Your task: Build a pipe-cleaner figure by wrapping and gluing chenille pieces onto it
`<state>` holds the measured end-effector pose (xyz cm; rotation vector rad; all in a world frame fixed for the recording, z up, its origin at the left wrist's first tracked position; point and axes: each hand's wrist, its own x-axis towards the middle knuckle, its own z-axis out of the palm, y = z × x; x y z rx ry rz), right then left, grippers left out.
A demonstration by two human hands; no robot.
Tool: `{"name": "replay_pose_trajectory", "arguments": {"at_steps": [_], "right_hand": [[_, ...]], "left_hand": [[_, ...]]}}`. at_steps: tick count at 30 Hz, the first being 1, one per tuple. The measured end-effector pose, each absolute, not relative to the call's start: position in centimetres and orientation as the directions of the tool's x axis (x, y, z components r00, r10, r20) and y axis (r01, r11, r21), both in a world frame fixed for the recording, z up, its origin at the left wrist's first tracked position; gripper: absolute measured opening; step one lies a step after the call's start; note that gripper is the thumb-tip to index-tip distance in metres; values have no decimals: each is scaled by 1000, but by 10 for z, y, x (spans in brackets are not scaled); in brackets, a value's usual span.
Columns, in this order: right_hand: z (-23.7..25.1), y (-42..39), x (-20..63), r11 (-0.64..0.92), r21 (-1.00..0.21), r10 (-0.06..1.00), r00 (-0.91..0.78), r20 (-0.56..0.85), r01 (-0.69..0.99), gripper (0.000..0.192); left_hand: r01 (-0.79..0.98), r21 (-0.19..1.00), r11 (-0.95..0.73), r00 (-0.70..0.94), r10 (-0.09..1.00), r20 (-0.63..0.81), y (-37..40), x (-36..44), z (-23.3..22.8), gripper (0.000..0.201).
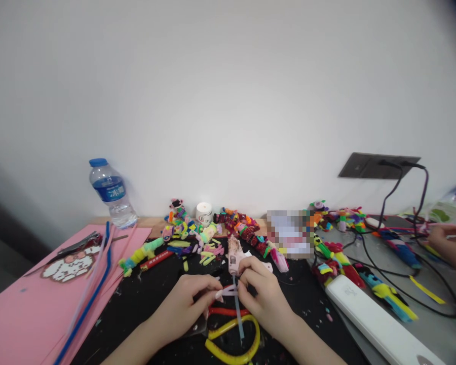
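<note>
At table centre, on the black mat [148, 299], the left hand [186, 299] and right hand [262, 296] meet, each pinching a small pink strip [228, 291] between thumb and fingertips. It is held just over a glue stick [238, 314] trailing from the pink glue gun [234, 256] standing just behind.

Progress, as judged: many finished colourful figures [243, 228] lie heaped along the wall, so much work looks done; the strip in hand is unformed and not yet joined to anything. Yellow scissors [231, 339] lie below the hands. Uncut pipe cleaners [95, 284] rest on pink foam [26, 314], suggesting more remains.

Writing: the water bottle [112, 195] bears a blue label with white characters, too small to read. A white pot [204, 213] shows a mark, illegible. Another person's hand [446, 243] works at far right.
</note>
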<state>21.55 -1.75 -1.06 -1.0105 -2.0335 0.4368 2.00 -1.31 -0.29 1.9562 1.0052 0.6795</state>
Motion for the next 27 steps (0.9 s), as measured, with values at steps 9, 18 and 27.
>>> {"name": "replay_pose_trajectory", "arguments": {"at_steps": [9, 18, 27], "right_hand": [[-9, -19, 215, 615, -604, 787, -359, 502, 507, 17], [-5, -16, 218, 576, -621, 816, -325, 479, 531, 17], [-24, 2, 233, 376, -409, 892, -206, 402, 832, 43]], "left_hand": [[444, 771, -457, 580, 802, 142, -15, 19, 0, 23], [458, 779, -429, 529, 835, 149, -14, 19, -1, 26], [461, 845, -273, 283, 947, 151, -5, 12, -11, 25]]}}
